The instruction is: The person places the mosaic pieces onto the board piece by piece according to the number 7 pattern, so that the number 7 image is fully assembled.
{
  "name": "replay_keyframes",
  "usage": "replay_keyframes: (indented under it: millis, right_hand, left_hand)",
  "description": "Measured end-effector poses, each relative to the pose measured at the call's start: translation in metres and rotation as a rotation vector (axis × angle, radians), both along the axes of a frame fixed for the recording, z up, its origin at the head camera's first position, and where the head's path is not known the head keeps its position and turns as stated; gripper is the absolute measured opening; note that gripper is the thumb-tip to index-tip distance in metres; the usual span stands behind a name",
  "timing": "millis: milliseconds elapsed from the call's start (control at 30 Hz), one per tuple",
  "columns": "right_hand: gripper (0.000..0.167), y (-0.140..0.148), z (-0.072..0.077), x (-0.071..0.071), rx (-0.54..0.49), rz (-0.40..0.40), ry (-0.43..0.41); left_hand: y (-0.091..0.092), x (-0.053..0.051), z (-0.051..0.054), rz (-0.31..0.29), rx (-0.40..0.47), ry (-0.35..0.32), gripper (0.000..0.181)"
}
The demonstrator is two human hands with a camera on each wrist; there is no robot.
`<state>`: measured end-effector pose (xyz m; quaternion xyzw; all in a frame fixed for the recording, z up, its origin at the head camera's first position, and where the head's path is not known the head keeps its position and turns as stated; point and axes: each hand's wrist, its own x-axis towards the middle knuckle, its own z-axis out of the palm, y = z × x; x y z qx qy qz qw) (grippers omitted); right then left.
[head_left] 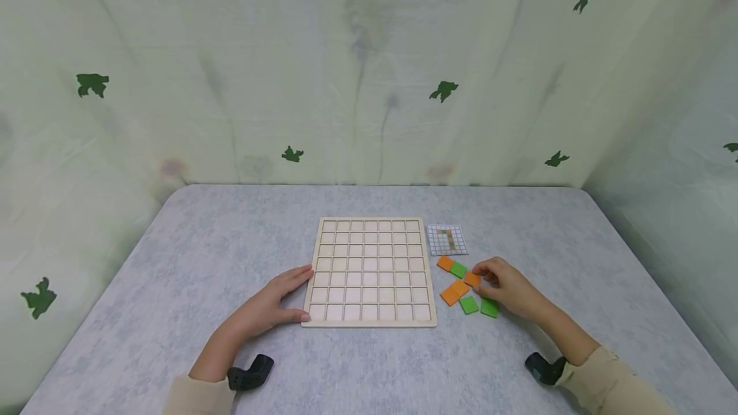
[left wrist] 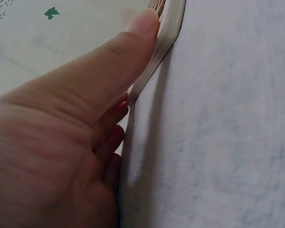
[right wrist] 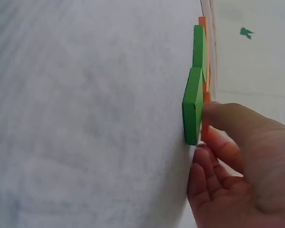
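A wooden grid board (head_left: 369, 323) lies flat. My left hand (head_left: 268, 305) rests at its left edge, fingers fairly straight, thumb by the near corner; in the left wrist view the thumb touches the board's rim (left wrist: 166, 42). Right of the board, my right hand (head_left: 514, 290) pinches an orange tile (head_left: 472, 279) between thumb and index finger. A green tile (head_left: 489, 309) lies under that hand's thumb side, and in the right wrist view this green tile (right wrist: 192, 107) stands in front of the fingertips.
Other orange tiles (head_left: 455, 292) and green tiles (head_left: 469, 305) lie beside the board. A small pattern card (head_left: 447, 239) with a coloured grid lies behind them, near the board's right edge. A patterned curtain (head_left: 369, 82) hangs behind the grey table (head_left: 230, 223).
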<state>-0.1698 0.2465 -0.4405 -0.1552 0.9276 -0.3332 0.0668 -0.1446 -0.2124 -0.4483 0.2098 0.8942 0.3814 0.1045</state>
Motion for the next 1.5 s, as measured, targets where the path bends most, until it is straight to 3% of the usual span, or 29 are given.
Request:
replay_keyframes:
  millis: [167, 367, 633, 833, 1067, 1267, 1500]
  right_hand:
    - [0.026, -0.007, 0.013, -0.003, -0.024, -0.042, -0.038]
    - [0.027, -0.027, 0.031, -0.015, -0.083, 0.03, 0.097]
    - [0.031, -0.082, 0.051, -0.042, -0.22, 0.1, 0.169]
    - [0.032, -0.126, 0.048, -0.067, -0.282, 0.153, 0.167]
    - [0.033, -0.17, 0.034, -0.087, -0.315, 0.114, 0.019]
    - [0.026, -0.186, 0.018, -0.101, -0.242, 0.086, -0.097]
    - [0.023, -0.193, 0.014, -0.103, -0.092, 0.15, -0.084]
  left_hand:
    - [0.0, -0.001, -0.002, 0.007, -0.007, -0.005, 0.087]
    - [0.001, -0.001, -0.004, 0.007, -0.018, 0.0, 0.089]
    - [0.001, -0.001, -0.004, 0.01, -0.04, 0.018, 0.089]
    - [0.002, -0.002, -0.006, -0.002, -0.052, 0.061, 0.087]
    - [0.003, 0.0, -0.004, -0.004, -0.067, 0.078, 0.085]
    - [0.003, 0.001, -0.003, -0.001, -0.071, 0.077, 0.085]
    - [0.0, 0.0, -0.006, 0.012, -0.061, 0.06, 0.087]
